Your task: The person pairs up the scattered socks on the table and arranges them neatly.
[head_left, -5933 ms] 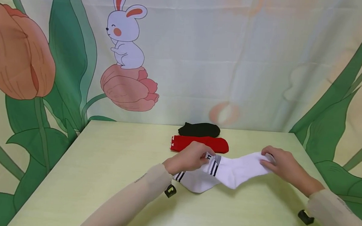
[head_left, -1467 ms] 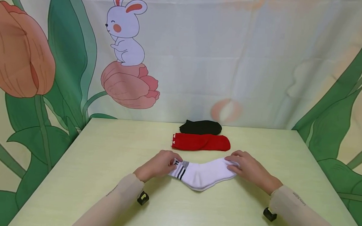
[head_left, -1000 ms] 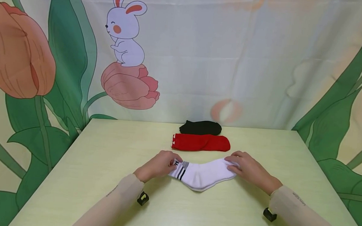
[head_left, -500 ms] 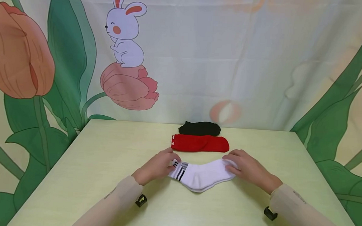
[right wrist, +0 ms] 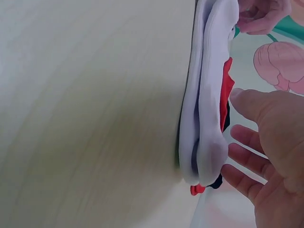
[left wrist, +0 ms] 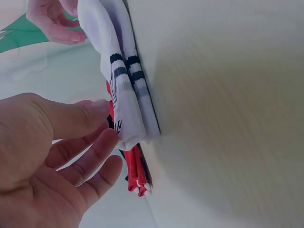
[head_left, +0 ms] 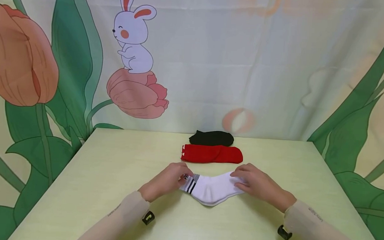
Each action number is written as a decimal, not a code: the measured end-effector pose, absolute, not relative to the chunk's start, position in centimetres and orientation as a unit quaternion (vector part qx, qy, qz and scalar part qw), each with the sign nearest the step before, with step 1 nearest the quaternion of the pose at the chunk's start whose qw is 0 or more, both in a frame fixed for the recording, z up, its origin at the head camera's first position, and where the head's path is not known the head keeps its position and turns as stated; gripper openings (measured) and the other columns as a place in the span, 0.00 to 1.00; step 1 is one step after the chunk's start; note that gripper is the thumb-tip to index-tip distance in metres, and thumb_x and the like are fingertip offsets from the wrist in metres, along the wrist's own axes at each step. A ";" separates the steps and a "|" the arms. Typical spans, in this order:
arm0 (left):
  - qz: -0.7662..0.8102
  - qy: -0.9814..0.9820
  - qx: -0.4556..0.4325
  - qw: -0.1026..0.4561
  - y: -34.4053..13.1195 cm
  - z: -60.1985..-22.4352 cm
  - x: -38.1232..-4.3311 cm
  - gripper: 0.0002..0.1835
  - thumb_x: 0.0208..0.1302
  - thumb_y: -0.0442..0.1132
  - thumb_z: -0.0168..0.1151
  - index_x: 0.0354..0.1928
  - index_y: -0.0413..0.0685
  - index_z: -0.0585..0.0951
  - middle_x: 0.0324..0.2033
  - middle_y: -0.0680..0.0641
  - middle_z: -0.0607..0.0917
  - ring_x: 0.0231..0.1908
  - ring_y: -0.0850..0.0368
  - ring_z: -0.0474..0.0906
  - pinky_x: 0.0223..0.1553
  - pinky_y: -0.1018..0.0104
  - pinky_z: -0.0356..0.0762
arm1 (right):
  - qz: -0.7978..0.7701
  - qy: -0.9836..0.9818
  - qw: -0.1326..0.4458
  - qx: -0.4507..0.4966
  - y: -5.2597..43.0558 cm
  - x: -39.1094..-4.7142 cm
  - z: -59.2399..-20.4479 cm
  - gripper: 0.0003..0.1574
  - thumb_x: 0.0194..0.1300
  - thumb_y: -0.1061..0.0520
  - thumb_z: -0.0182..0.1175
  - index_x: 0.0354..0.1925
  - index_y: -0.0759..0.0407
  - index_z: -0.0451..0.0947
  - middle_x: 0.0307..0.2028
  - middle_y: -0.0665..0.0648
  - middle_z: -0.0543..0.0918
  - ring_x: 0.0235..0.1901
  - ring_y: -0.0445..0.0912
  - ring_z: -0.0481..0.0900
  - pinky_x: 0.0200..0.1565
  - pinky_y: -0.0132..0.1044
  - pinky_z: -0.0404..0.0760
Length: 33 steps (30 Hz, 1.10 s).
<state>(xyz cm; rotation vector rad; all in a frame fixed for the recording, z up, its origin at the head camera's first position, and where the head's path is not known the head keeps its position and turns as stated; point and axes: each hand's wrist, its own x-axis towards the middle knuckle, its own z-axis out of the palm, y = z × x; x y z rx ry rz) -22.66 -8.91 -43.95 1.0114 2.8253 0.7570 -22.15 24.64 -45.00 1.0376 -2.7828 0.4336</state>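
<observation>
Two white socks (head_left: 210, 189) with dark stripes at the cuffs lie one on top of the other on the table, layered edges showing in both wrist views. My left hand (head_left: 168, 179) is at the cuff end; in the left wrist view its thumb and loosely bent fingers (left wrist: 102, 147) rest by the upper sock's cuff (left wrist: 127, 126). At the toe end is my right hand (head_left: 256, 182). Seen from the right wrist, its fingers (right wrist: 247, 159) are spread and relaxed, tips at the upper sock's toe (right wrist: 211, 159), with a gap between thumb and fingers.
Behind the white socks lie flat red socks (head_left: 211, 154), cuff to the left. Farther back, near the table's rear edge, are black socks (head_left: 211, 138). A printed curtain (head_left: 194, 63) with a rabbit and tulips hangs behind the pale table (head_left: 120, 167).
Several seconds ago both hands held the upper white sock raised; it now lies down on the other one. Lately my right hand has slid slightly left along the toe, and its hold has loosened.
</observation>
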 end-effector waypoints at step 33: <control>0.193 0.922 0.335 0.032 -8.6 -45.0 -21.6 0.15 0.55 0.41 0.74 0.45 0.48 0.87 0.46 0.50 0.82 0.48 0.54 0.74 0.53 0.60 0.74 | 0.104 -0.905 0.097 0.400 24.5 -21.1 -47.1 0.20 0.54 0.56 0.74 0.48 0.49 0.86 0.51 0.52 0.83 0.54 0.50 0.74 0.54 0.44 0.77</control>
